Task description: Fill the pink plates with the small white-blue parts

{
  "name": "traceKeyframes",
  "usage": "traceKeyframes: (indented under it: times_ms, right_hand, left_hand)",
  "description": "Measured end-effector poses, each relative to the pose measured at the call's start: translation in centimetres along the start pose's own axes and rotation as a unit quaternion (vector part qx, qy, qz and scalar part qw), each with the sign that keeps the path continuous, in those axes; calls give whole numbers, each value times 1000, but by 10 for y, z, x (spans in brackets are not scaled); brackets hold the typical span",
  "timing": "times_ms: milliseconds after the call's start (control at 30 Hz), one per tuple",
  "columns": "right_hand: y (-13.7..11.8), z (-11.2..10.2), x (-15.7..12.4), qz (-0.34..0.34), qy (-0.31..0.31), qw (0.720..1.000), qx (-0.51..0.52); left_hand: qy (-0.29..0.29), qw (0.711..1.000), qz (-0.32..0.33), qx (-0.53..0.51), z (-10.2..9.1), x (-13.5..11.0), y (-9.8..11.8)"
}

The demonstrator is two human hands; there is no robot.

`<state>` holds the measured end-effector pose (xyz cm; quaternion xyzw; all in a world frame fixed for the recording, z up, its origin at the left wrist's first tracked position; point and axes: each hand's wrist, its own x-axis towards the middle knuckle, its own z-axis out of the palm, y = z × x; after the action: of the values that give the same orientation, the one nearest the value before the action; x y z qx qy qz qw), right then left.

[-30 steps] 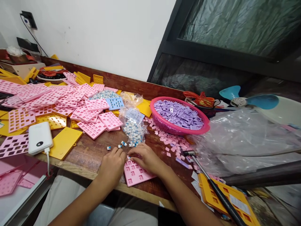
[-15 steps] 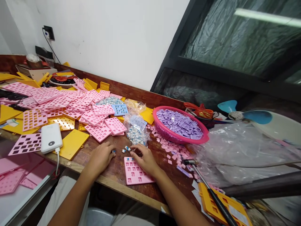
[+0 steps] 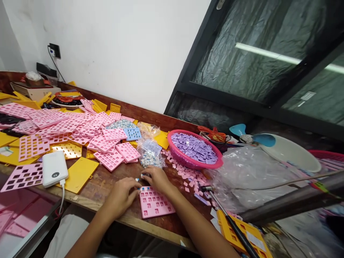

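Note:
A pink plate (image 3: pixel 152 208) with rows of square holes lies flat near the table's front edge, several small blue-and-white switches (image 3: pixel 147 188) seated along its far row. My left hand (image 3: pixel 122 197) is at the plate's far-left corner, thumb and index finger closed around a small blue-and-white switch. Just beyond the plate, my right hand (image 3: pixel 157 179) pinches at another small blue-and-white switch, partly hidden by the fingers. A loose switch (image 3: pixel 137 179) lies between the hands. Behind them rests a clear plastic bag (image 3: pixel 152 157) of the same switches.
Pink perforated plates (image 3: pixel 107 143) are heaped at left, with a white power bank (image 3: pixel 55 168) and yellow plate (image 3: pixel 82 173) nearer. A pink basket (image 3: pixel 172 152) holds purple pieces. Pink chips (image 3: pixel 185 172), a hammer (image 3: pixel 228 216) and plastic sheeting (image 3: pixel 242 179) lie to the right.
My left hand has moved right, bringing its switch to the plate's far-left corner. My right hand has drawn back from over the plate's far row to the loose switches. The camera view has shifted.

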<state>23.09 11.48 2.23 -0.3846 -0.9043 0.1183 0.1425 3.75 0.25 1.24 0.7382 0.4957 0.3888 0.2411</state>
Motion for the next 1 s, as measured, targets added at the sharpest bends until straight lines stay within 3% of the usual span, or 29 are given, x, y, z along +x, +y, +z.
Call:
traceKeyframes:
  times_ms: [133, 267, 633, 867, 1000]
  right_hand:
    - [16, -24, -32, -48, -37, 997, 44]
    - [21, -22, -55, -45, -49, 997, 50]
    - [35, 5, -61, -34, 43, 995, 87]
    - [30, 0, -65, -58, 37, 997, 28]
    - [23, -1, -64, -55, 70, 994, 62]
  left_hand:
    - [-38, 994, -14, 105, 28, 2, 7]
    - [-44, 979, -36, 198, 41, 5, 8]
    - [-50, 970, -61, 229, 46, 7, 12]
    - [-42, 978, -56, 196, 40, 10, 12]
    - [-43, 986, -66, 148, 37, 11, 9]
